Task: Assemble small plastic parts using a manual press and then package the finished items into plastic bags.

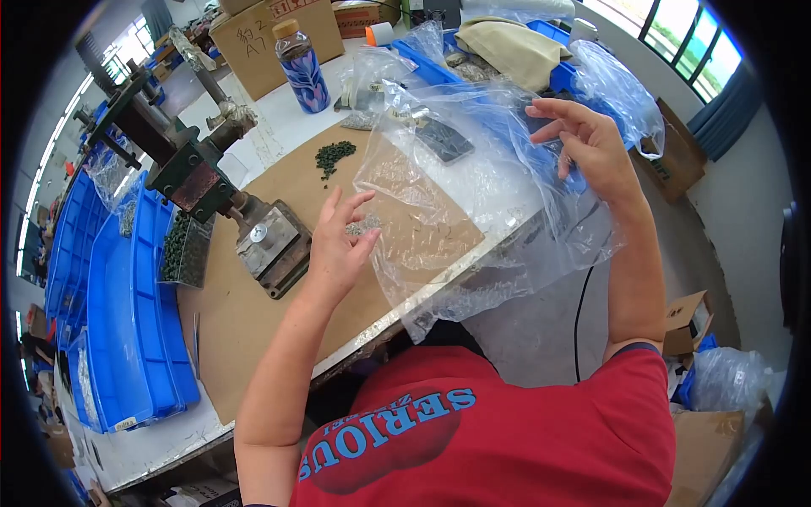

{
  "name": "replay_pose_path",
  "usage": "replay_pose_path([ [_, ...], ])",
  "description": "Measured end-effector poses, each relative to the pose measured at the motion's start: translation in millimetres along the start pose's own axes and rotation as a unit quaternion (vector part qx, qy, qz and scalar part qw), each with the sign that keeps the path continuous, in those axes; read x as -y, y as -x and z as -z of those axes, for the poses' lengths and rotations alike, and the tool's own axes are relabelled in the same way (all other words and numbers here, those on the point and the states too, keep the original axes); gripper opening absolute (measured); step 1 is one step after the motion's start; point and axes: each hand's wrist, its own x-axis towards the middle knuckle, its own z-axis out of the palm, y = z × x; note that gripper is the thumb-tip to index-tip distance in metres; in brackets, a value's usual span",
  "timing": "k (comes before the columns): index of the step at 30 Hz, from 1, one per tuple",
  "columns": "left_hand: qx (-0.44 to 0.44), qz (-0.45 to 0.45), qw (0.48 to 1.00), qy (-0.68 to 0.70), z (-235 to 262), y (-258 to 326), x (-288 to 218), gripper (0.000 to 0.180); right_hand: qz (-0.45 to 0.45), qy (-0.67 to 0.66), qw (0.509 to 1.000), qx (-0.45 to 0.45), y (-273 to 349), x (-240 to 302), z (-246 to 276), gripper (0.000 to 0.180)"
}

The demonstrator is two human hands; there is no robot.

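Observation:
A large clear plastic bag (498, 245) lies spread and crumpled across the right part of the worktable, hanging over its front edge. My left hand (335, 249) is beside the bag's left edge, thumb and fingers apart. Close to its fingertips is a small pile of grey pieces (363, 226). Above the bag's right side, my right hand (587, 148) has its fingers bent but spread, with no grip on the plastic visible. Whether either hand touches the bag is hard to tell. Through the plastic shows a dark flat item (443, 140).
A green hand press (274, 241) stands left of my left hand. Small dark green parts (334, 156) lie behind it; more fill a clear bin (176, 249). Blue trays (127, 313) line the left side. A patterned bottle (302, 72) and a cardboard box (253, 51) stand at the back.

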Motion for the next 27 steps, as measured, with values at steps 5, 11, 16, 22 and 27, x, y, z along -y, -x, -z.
replay_pose_path([
  [5,0.079,0.044,0.992,0.089,4.1,-7.5,2.5,0.045,-0.008,-0.023,1.000,0.001,0.6,-3.9,12.8,0.050],
  [11,0.090,0.021,0.996,0.005,9.2,-14.5,-2.1,0.042,0.000,-0.008,1.000,-0.021,3.6,-6.4,30.2,0.050],
  [16,0.052,-0.012,0.998,0.043,-5.5,-13.3,-9.3,0.038,-0.015,-0.005,1.000,-0.021,4.2,-10.9,34.5,0.050],
  [22,0.050,-0.009,0.998,0.039,-38.3,-9.9,-14.2,0.041,-0.026,-0.016,0.999,-0.014,3.8,-11.5,31.9,0.049],
  [27,0.094,-0.014,0.995,0.039,-44.4,-18.0,-4.1,0.046,-0.029,-0.031,0.999,-0.020,7.3,-14.6,37.7,0.049],
])
